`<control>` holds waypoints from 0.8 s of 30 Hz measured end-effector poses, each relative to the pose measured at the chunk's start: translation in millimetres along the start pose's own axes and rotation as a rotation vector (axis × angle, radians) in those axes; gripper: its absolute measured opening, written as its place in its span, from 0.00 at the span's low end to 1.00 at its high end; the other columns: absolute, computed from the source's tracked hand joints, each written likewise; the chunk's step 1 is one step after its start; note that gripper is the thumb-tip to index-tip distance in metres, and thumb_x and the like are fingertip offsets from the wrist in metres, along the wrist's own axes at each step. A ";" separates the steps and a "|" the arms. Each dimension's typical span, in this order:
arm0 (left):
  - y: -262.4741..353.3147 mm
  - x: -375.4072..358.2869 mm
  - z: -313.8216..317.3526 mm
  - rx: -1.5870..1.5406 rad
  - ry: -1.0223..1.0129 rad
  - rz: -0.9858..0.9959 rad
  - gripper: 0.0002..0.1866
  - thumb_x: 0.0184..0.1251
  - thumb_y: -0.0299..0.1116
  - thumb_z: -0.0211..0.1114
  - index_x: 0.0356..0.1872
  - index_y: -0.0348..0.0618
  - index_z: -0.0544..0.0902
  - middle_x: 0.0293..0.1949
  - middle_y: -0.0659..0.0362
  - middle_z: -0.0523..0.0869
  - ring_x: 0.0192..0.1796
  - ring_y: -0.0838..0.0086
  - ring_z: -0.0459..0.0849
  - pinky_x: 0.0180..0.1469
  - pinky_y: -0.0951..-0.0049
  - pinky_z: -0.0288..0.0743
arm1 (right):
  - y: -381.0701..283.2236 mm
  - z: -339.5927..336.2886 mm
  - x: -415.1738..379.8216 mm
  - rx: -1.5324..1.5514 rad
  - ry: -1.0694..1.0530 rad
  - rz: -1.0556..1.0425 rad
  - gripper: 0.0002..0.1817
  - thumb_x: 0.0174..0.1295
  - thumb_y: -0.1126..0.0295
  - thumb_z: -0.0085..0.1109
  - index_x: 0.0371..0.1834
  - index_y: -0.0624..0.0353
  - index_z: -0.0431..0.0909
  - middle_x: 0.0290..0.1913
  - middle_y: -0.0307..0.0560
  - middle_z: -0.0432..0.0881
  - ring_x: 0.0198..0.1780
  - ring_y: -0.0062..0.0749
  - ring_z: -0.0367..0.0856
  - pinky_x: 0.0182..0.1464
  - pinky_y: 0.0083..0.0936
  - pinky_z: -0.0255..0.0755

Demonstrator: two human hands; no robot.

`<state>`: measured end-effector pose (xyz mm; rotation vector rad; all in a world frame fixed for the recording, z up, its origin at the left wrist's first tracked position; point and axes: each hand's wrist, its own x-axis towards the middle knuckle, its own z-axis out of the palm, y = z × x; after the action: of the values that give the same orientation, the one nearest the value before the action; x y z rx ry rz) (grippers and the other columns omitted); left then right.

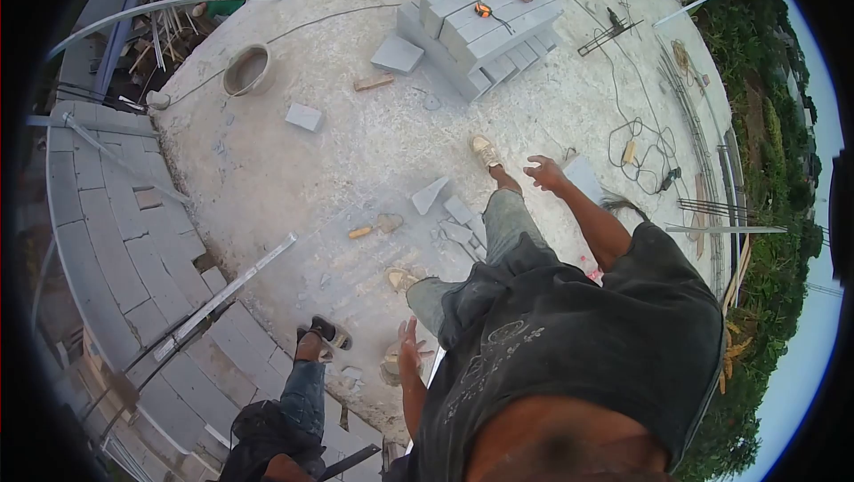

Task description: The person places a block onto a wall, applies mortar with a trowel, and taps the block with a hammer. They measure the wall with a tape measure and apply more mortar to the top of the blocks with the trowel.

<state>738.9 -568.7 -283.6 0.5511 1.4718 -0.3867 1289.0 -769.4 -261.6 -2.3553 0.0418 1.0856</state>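
Note:
Fingers spread and holding nothing, my right hand hangs over the pale floor. Close beside it is a light grey slab, partly behind my forearm. My left hand is also open, fingers apart, with nothing visible in it. A bucket-like container lies just past that hand, partly hidden by it. On the floor in front of my legs are a trowel with a wooden handle, a wedge-shaped cut block and several block offcuts.
Stacked grey blocks carry a tape measure. A round tub, loose block and tangled cable lie around. A block wall with a long metal straightedge runs left. A co-worker stands beside it.

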 end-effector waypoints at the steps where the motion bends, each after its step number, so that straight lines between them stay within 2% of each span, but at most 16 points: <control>1: -6.1 -4.0 34.0 0.009 -0.047 0.023 0.47 0.66 0.60 0.65 0.79 0.51 0.54 0.73 0.48 0.67 0.69 0.45 0.71 0.55 0.38 0.76 | -3.2 -21.8 41.5 -0.055 0.005 -0.024 0.35 0.58 0.54 0.69 0.68 0.57 0.73 0.43 0.52 0.86 0.39 0.35 0.87 0.39 0.35 0.80; 2: -3.5 -1.8 72.2 0.026 -0.062 0.033 0.47 0.66 0.60 0.65 0.79 0.51 0.54 0.73 0.48 0.68 0.69 0.45 0.71 0.55 0.39 0.76 | 18.9 -38.9 112.6 -0.248 0.076 -0.151 0.35 0.58 0.54 0.67 0.69 0.52 0.73 0.51 0.55 0.86 0.53 0.44 0.86 0.54 0.41 0.79; 5: 24.7 17.1 167.8 0.081 0.003 -0.006 0.48 0.65 0.61 0.65 0.79 0.49 0.55 0.72 0.47 0.68 0.69 0.45 0.71 0.56 0.41 0.76 | -19.7 -104.0 264.5 -0.469 0.126 -0.167 0.34 0.59 0.52 0.66 0.70 0.45 0.72 0.61 0.55 0.81 0.64 0.50 0.79 0.64 0.46 0.73; 6: 35.7 15.1 193.4 0.096 0.059 -0.046 0.48 0.65 0.61 0.65 0.78 0.49 0.55 0.72 0.46 0.68 0.69 0.45 0.71 0.57 0.41 0.76 | -34.5 -120.7 315.1 -0.434 0.110 -0.136 0.34 0.59 0.52 0.66 0.70 0.41 0.70 0.65 0.52 0.78 0.64 0.50 0.78 0.64 0.47 0.73; 8: 62.4 19.4 243.0 0.108 0.151 -0.106 0.48 0.65 0.61 0.65 0.78 0.47 0.55 0.72 0.45 0.69 0.69 0.46 0.71 0.57 0.43 0.76 | -79.5 -143.7 399.1 -0.459 0.189 -0.165 0.36 0.59 0.53 0.67 0.71 0.42 0.68 0.64 0.52 0.79 0.63 0.50 0.78 0.62 0.48 0.74; 10: 83.7 15.8 280.1 0.119 0.224 -0.162 0.48 0.65 0.61 0.65 0.78 0.46 0.56 0.71 0.45 0.69 0.69 0.46 0.71 0.58 0.44 0.75 | -110.8 -151.3 485.8 -0.441 0.282 -0.363 0.38 0.59 0.55 0.68 0.74 0.41 0.64 0.59 0.56 0.81 0.60 0.52 0.80 0.59 0.48 0.75; 12: 97.7 16.6 315.9 0.114 0.271 -0.213 0.49 0.65 0.62 0.65 0.78 0.45 0.56 0.71 0.44 0.69 0.69 0.46 0.71 0.59 0.45 0.75 | -188.2 -169.5 512.0 -0.457 0.250 -0.272 0.41 0.60 0.55 0.68 0.76 0.40 0.59 0.62 0.56 0.76 0.61 0.55 0.78 0.58 0.52 0.76; 13: 103.0 16.2 332.0 0.112 0.286 -0.235 0.49 0.65 0.62 0.65 0.78 0.44 0.56 0.71 0.44 0.70 0.69 0.46 0.71 0.59 0.46 0.75 | -209.8 -170.0 536.9 -0.460 0.279 -0.318 0.42 0.58 0.55 0.69 0.76 0.38 0.59 0.64 0.56 0.74 0.60 0.57 0.79 0.57 0.52 0.77; 17: 109.9 5.2 379.1 0.114 0.316 -0.319 0.49 0.64 0.63 0.65 0.77 0.42 0.57 0.70 0.42 0.70 0.69 0.46 0.72 0.60 0.49 0.75 | -248.3 -149.4 618.3 -0.557 0.358 -0.511 0.46 0.55 0.52 0.73 0.76 0.29 0.58 0.71 0.53 0.65 0.61 0.61 0.75 0.55 0.54 0.78; 18: 108.8 2.7 389.5 0.108 0.316 -0.329 0.49 0.64 0.63 0.65 0.77 0.42 0.57 0.70 0.42 0.71 0.69 0.47 0.72 0.61 0.49 0.75 | -252.3 -142.8 639.3 -0.584 0.318 -0.527 0.44 0.54 0.49 0.74 0.75 0.25 0.61 0.73 0.52 0.61 0.66 0.63 0.69 0.55 0.57 0.78; 21: 95.3 -15.5 417.5 0.078 0.327 -0.341 0.50 0.64 0.63 0.65 0.77 0.40 0.58 0.69 0.41 0.71 0.69 0.47 0.72 0.62 0.51 0.75 | -252.9 -132.9 674.5 -0.723 0.389 -0.470 0.36 0.55 0.49 0.72 0.70 0.28 0.71 0.75 0.50 0.60 0.67 0.65 0.65 0.54 0.59 0.77; 22: 87.0 -22.1 426.6 0.068 0.335 -0.343 0.50 0.64 0.63 0.65 0.77 0.39 0.58 0.69 0.41 0.71 0.69 0.47 0.72 0.62 0.52 0.75 | -249.5 -133.7 686.8 -0.759 0.379 -0.369 0.35 0.60 0.50 0.68 0.72 0.27 0.68 0.75 0.48 0.61 0.69 0.66 0.64 0.57 0.60 0.76; 24: 72.7 -29.1 439.1 0.044 0.373 -0.331 0.51 0.64 0.64 0.64 0.77 0.38 0.58 0.69 0.40 0.72 0.70 0.47 0.72 0.62 0.53 0.75 | -220.7 -133.7 722.3 -0.691 0.468 -0.433 0.26 0.68 0.64 0.57 0.70 0.33 0.69 0.64 0.52 0.72 0.60 0.65 0.75 0.53 0.57 0.78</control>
<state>1139.2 -761.0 -241.2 0.4280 1.9273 -0.6000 1923.6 -508.2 -604.1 -2.9698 -0.7445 0.3413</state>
